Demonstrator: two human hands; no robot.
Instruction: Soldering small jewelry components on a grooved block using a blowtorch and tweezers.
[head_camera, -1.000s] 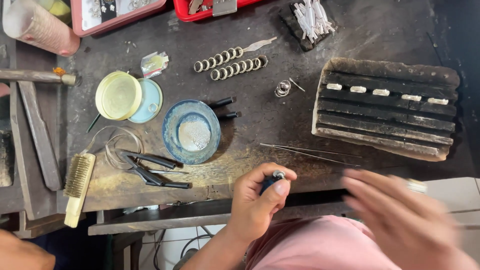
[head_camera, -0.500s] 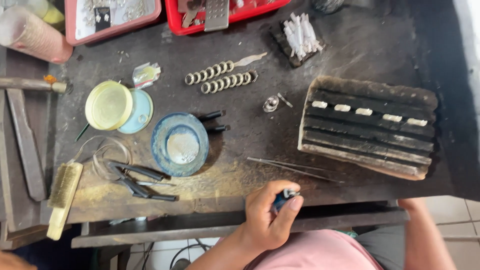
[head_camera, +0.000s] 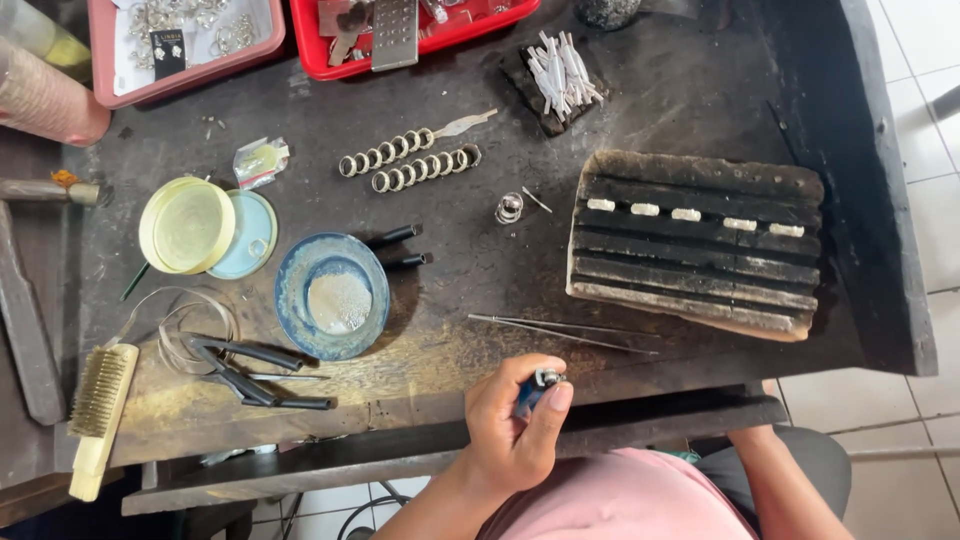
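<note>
Lighter, blue, at the workbench front edge; we see left hand fingers wrapped around it, thumb on top. Right hand hidden; tweezers just beyond.

Dark scarred workbench over white-tiled floor.

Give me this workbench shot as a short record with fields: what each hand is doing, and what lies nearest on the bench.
left hand: closed around a small blue lighter, thumb on its metal top
right hand: out of frame; only the arm shows at lower right
nearest on bench: thin tweezers, lying flat just above the lighter
left of centre: blue dish holding white powder
right: charred grooved block with small white pieces in one groove
far left: wire brush, black-handled pliers
</note>
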